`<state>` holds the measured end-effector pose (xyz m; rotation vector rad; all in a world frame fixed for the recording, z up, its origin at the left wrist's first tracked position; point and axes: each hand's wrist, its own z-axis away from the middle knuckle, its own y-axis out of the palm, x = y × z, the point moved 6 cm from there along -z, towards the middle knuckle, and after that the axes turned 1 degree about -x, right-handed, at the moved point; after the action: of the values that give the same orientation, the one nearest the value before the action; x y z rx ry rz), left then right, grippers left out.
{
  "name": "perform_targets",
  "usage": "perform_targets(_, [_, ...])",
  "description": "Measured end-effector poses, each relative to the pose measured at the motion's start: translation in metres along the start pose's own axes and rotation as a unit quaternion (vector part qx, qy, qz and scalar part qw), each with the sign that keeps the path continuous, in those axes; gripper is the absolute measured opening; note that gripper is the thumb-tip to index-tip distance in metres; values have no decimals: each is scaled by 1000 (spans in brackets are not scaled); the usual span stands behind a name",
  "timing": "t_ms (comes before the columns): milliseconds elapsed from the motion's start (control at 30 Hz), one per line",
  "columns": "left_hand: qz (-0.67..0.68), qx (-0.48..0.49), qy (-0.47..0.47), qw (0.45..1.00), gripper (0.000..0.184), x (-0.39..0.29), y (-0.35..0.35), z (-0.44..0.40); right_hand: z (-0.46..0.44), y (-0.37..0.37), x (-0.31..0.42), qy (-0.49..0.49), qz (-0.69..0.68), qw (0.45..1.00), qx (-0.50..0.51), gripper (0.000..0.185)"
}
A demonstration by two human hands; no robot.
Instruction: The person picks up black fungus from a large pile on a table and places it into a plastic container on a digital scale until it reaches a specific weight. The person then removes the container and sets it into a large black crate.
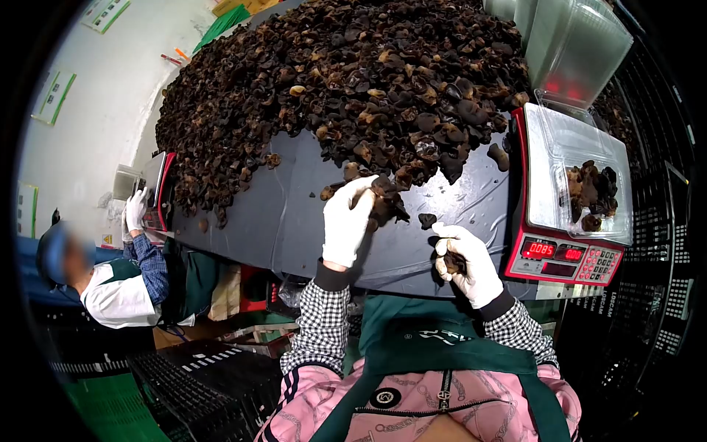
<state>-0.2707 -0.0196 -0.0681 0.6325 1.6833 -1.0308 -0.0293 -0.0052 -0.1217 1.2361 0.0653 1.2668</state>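
My left hand (349,221), in a white glove, pinches a dark mushroom piece (384,188) at the near edge of the large pile of dark brown mushrooms (353,81). To its right, my right hand (468,265), also gloved, has its fingers curled round brown mushroom pieces (454,261) near the table's front edge. A small dark piece (427,220) lies on the grey table (287,214) just beyond my right fingertips. On the right, a clear plastic box (622,169) with several mushrooms in it rests on a red and silver scale (541,199) whose display reads 0.085.
Stacked clear containers (578,55) stand behind the scale. At the far left a co-worker (121,287) in white gloves is beside a second red scale (168,188). Black crates (199,390) stand below on the left, and more black racks (663,280) are at the right.
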Motion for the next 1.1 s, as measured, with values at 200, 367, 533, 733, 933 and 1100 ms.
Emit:
perform_targets(200, [68, 115, -69, 989, 25, -34, 30, 35, 1, 23, 11, -29, 105, 994, -8, 38])
perform_targets(367, [69, 127, -47, 988, 29, -46, 51, 56, 6, 16, 16, -43, 116, 992, -18, 26])
perform_targets(533, [30, 41, 46, 998, 21, -66, 50, 67, 13, 7, 20, -67, 81, 993, -61, 20])
perform_targets(733, [-190, 13, 230, 954, 21, -94, 59, 84, 21, 10, 24, -122, 98, 983, -93, 18])
perform_targets(933, [-92, 38, 162, 982, 20, -87, 63, 84, 33, 19, 34, -166, 170, 968, -83, 19])
perform_targets(1100, [-46, 93, 100, 990, 20, -92, 61, 80, 37, 20, 36, -191, 224, 952, -83, 17])
